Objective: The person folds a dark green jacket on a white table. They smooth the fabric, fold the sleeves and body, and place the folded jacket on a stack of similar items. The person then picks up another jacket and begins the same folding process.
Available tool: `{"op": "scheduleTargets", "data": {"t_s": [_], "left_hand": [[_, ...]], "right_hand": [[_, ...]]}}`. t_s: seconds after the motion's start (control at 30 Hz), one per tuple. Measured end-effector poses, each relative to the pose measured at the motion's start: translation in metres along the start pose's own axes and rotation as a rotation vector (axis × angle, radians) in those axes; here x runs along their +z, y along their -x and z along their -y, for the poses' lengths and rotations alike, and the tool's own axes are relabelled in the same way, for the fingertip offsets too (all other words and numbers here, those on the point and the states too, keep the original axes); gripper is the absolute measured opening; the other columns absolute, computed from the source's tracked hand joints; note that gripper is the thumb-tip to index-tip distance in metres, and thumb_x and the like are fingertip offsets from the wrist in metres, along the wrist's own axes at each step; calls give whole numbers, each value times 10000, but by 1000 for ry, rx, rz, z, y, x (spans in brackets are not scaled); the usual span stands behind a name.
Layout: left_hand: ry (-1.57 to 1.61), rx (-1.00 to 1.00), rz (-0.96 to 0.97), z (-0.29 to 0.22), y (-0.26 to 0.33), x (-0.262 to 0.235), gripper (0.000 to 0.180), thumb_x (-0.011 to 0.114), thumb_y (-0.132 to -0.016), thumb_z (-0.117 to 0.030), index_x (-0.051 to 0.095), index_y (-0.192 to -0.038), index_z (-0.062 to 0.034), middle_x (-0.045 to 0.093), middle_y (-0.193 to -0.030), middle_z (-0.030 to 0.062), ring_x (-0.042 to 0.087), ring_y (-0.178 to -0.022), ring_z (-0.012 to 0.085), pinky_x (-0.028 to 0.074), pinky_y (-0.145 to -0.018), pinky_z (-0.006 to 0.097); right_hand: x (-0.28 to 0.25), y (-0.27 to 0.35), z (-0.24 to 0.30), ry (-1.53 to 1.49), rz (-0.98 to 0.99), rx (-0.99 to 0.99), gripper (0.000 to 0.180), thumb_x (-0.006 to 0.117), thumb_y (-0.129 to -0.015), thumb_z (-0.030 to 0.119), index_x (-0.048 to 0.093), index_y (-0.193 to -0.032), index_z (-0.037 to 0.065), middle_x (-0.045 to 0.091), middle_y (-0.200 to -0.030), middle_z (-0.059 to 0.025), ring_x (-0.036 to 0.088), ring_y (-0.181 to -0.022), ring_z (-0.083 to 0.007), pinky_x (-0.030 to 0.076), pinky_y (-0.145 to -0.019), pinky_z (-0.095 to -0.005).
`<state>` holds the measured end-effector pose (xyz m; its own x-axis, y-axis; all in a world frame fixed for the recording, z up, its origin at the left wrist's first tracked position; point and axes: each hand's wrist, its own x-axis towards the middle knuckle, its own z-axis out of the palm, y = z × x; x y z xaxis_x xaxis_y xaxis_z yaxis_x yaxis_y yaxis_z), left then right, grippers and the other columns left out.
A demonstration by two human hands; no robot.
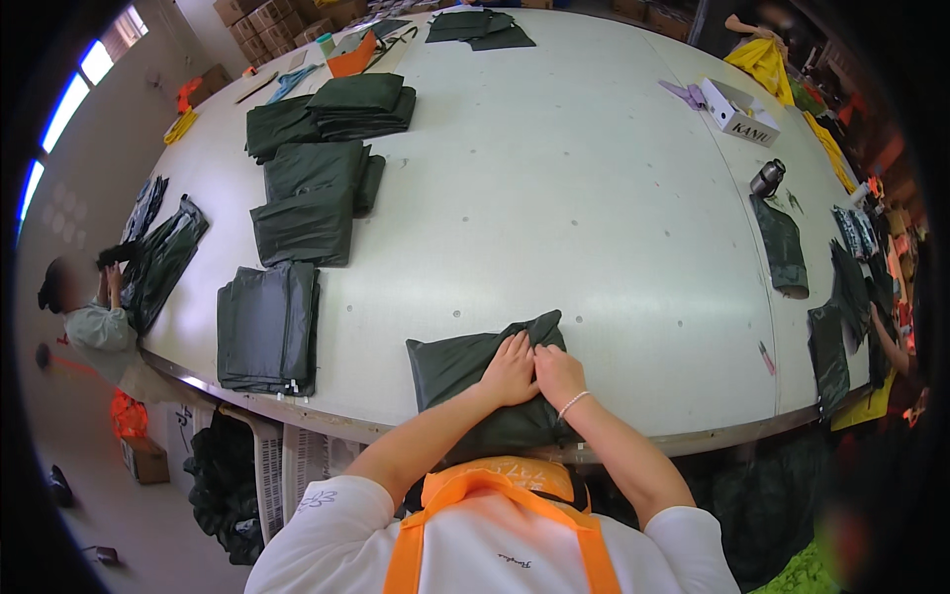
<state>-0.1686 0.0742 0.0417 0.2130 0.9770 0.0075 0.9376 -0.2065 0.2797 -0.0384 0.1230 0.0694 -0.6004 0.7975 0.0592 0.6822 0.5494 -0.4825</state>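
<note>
A dark green folded garment [450,366] of thin, slightly shiny cloth lies on the table's near edge in front of me. On top of it rests my left hand [511,371], its fingers stretched out flat over the cloth. Beside it and touching it, my right hand [560,376] has its fingers bent and closed on the cloth near the garment's right side. A bunched corner [547,325] of the garment sticks up just beyond my hands. My forearms cover part of its near side.
Stacks of folded dark green garments [267,332] line the left of the big white table [614,238]. A white box [740,112], a black bottle [768,178] and more dark cloth [780,243] lie right. One person [99,327] works at the left edge, others at right.
</note>
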Motion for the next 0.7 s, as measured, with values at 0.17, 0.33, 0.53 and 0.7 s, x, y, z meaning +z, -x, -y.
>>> {"op": "scheduleTargets", "data": {"t_s": [0.17,0.33,0.53,0.7], "left_hand": [[303,-34,-58,1,1,-71,720,619,-766,-497,499,-1269,4,434,-1374,194,352,-1310,341,236,-1092,500],[25,-4,-70,-3,28,-26,684,505,-830,-578,419,-1386,-189,274,-1492,139,176,-1392,360,129,-1087,585],[104,-21,98,13,15,-13,713,589,-747,-555,511,-1299,-110,262,-1484,192,190,-1380,375,151,-1080,589],[277,-46,-218,59,2,-40,509,610,-811,-253,510,-1266,-47,503,-1285,208,464,-1193,359,358,-1006,441]], "right_hand": [[-18,19,-17,86,-83,111,205,518,-871,144,605,-1028,44,610,-866,-129,611,-752,-327,505,-652,-425],[-20,7,-8,26,-146,-16,137,505,-886,147,590,-923,47,607,-785,-130,611,-723,-326,504,-632,-416],[4,-6,5,175,109,-138,87,514,-802,83,571,-772,25,588,-843,-116,589,-872,-291,501,-737,-392],[15,-11,-11,22,-48,-277,140,522,-845,84,558,-743,-5,599,-938,-157,569,-905,-335,480,-750,-427]]}}
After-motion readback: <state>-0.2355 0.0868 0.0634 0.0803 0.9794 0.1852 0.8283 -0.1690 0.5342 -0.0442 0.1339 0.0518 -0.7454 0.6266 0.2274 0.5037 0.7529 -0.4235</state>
